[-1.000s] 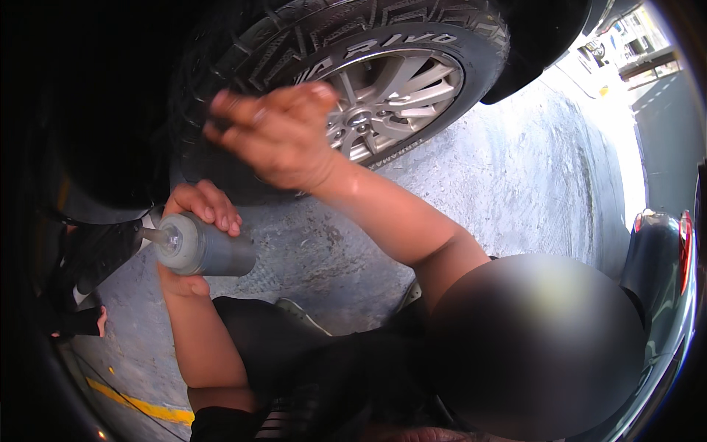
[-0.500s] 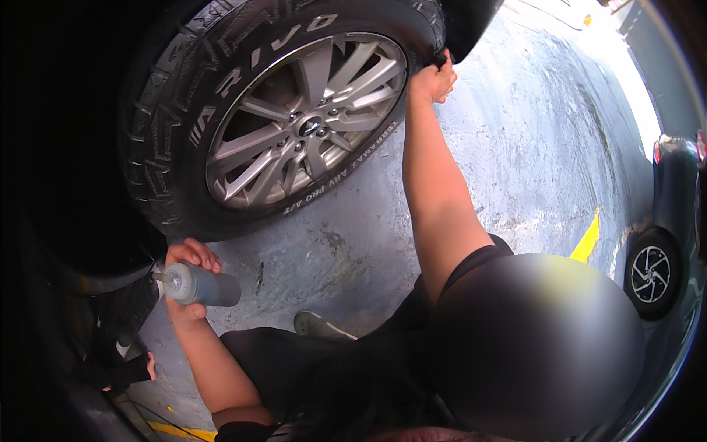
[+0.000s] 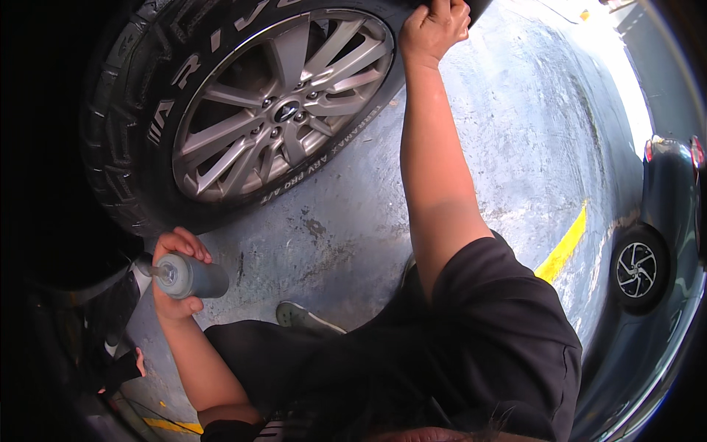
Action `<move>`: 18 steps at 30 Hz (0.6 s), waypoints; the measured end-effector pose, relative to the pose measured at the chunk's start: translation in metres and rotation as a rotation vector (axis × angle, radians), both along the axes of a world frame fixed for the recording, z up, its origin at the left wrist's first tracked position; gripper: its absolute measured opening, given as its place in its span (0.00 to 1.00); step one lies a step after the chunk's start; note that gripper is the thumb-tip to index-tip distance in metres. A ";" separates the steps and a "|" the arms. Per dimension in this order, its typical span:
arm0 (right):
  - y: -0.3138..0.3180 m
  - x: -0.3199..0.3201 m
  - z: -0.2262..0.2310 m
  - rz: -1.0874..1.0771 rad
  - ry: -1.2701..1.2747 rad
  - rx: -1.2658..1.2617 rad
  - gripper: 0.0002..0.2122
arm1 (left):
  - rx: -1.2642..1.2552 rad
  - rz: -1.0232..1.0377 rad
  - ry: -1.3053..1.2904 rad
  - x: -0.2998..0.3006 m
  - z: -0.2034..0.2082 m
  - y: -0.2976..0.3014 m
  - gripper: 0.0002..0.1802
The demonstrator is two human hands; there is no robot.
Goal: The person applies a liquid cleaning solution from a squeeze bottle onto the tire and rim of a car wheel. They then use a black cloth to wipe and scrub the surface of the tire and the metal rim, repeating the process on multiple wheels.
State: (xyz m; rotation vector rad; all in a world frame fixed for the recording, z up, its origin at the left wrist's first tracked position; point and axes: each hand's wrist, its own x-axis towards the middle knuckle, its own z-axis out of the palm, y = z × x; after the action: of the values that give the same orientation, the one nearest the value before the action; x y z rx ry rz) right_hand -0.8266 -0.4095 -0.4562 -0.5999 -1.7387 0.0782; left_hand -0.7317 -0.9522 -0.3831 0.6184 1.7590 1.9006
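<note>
A large black tyre (image 3: 121, 140) with raised pale lettering surrounds a silver multi-spoke alloy wheel (image 3: 291, 110) at the upper left. Low beside the tyre's near edge, my left hand (image 3: 171, 308) is closed around a translucent squeeze bottle (image 3: 208, 278) with dark contents. The bottle lies tilted, its nozzle pointing left. My right arm stretches far forward, and my right hand (image 3: 434, 35) is closed at the tyre's upper right edge, by the dark bodywork. Whatever its fingers grip is hidden at the top of the picture.
Worn grey-blue floor (image 3: 508, 147) carries a yellow line (image 3: 563, 247) on the right. Another dark car (image 3: 670, 184) with its wheel (image 3: 637, 270) stands at the far right. My shoe (image 3: 302, 317) is below the tyre. Another person's hand (image 3: 140, 361) and dark sleeve show at lower left.
My right hand has moved up along the tyre's edge, and the small black thing seen in it before is now out of sight. The view has shifted; my left hand still holds the bottle.
</note>
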 end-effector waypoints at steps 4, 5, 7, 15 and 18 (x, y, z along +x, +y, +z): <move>0.001 0.001 -0.072 -0.119 0.015 -0.411 0.26 | -0.062 0.054 0.014 0.003 0.003 -0.016 0.46; 0.003 0.000 -0.094 -0.160 -0.020 -0.495 0.25 | -0.081 0.071 0.019 0.005 0.003 -0.023 0.46; 0.000 0.001 -0.135 -0.242 -0.101 -0.658 0.24 | -0.128 0.094 0.034 0.011 0.004 -0.036 0.46; -0.084 0.034 -0.258 -0.123 -0.487 -1.397 0.22 | -0.226 0.192 0.100 0.036 0.017 -0.067 0.47; -0.115 0.045 -0.341 0.131 -0.278 -1.669 0.22 | -0.246 0.203 0.092 0.039 0.024 -0.073 0.47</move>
State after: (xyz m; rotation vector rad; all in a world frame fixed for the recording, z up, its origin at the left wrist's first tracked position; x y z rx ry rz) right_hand -0.7812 -0.5246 -0.7977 -1.6964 -1.6458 1.7010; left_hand -0.6923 -1.0249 -0.3594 0.4579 2.1449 1.7663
